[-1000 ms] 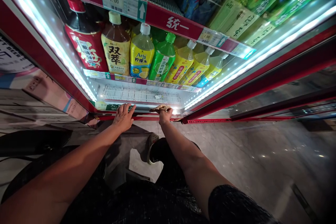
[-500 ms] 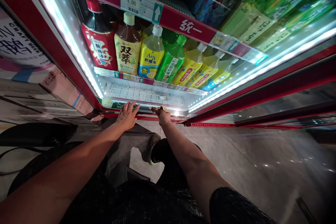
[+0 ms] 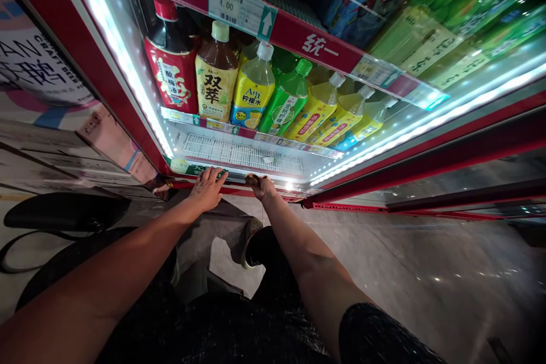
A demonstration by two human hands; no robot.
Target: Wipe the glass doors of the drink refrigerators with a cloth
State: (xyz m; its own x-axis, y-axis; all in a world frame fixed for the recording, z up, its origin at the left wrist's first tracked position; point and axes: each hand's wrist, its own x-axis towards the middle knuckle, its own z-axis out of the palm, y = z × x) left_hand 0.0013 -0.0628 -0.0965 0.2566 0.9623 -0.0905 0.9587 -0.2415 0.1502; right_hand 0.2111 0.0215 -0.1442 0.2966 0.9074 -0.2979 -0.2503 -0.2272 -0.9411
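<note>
My left hand (image 3: 207,189) rests with its fingers spread on the lower front edge (image 3: 235,186) of a lit drinks fridge. To its right, my right hand (image 3: 263,187) is closed on a small crumpled brown cloth (image 3: 251,180) at the same edge. Much of the cloth is hidden by the fingers. Just behind the hands lies a white wire rack (image 3: 222,148) on the fridge floor, with a small pale scrap (image 3: 269,160) on it. A green label strip (image 3: 181,166) runs along the edge near my left hand.
Several drink bottles (image 3: 255,91) line the shelf above the rack. A red shelf front with a price tag (image 3: 230,5) juts out higher up. The fridge door (image 3: 409,182) stands open at the right. Cartons (image 3: 98,131) and a black bag (image 3: 63,210) are at the left.
My right hand has shifted slightly left along the edge with the cloth, which looks more bunched up. My left hand stays in place. The view has turned slightly left.
</note>
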